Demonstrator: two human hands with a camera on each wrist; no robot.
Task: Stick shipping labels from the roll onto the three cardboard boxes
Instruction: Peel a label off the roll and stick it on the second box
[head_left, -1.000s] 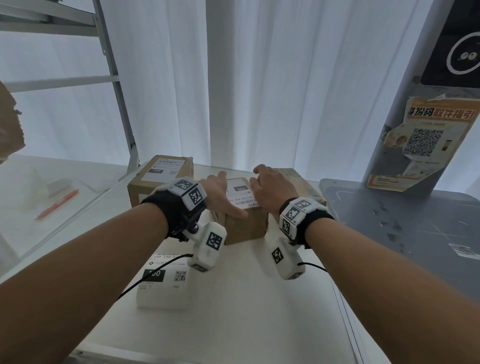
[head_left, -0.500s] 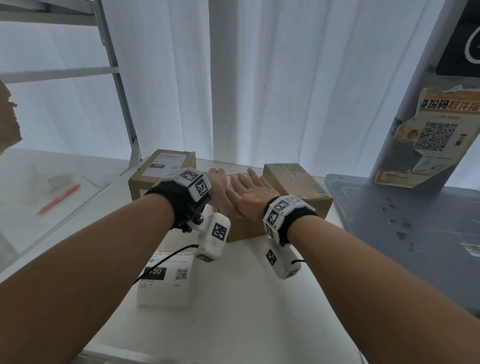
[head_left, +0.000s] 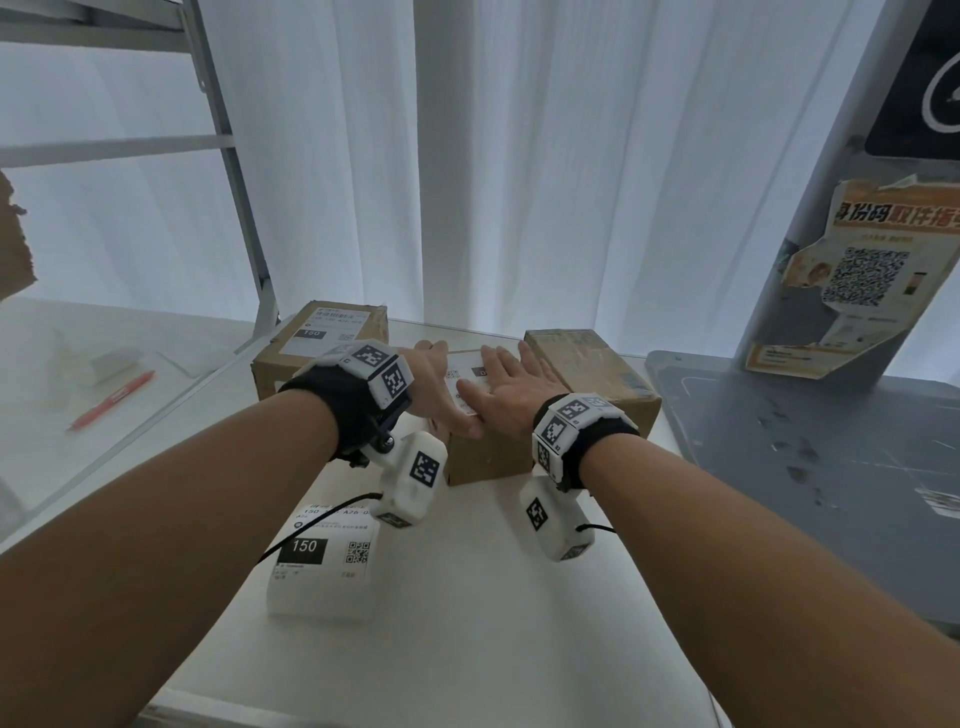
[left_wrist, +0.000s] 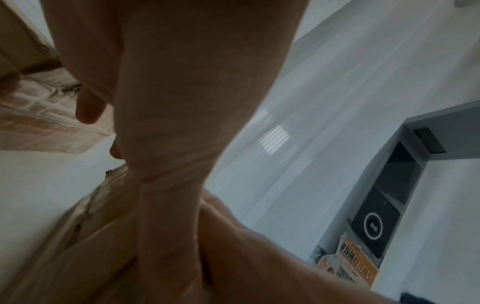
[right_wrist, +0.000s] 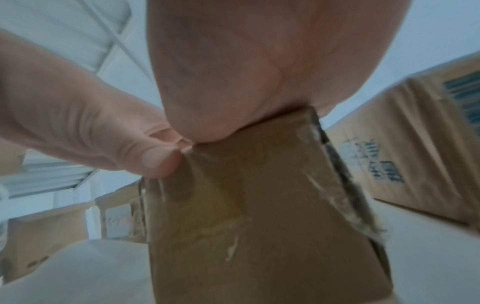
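Note:
Three cardboard boxes stand in a row at the back of the white table. The left box carries a shipping label. The right box shows bare cardboard on top. On the middle box lies a label, and both my hands are flat on it. My left hand covers its left side. My right hand presses its right side, fingers straight. The right wrist view shows my palm on the box's top edge. The label roll lies near me, under my left forearm.
A red pen lies on the pale surface at the left, behind a metal shelf post. A grey kiosk base with a torn poster borders the table on the right. White curtains hang behind.
My right hand swept left across the middle box's label, then moved back to the right. Part of the label now shows between my hands. The left hand stayed on the box.

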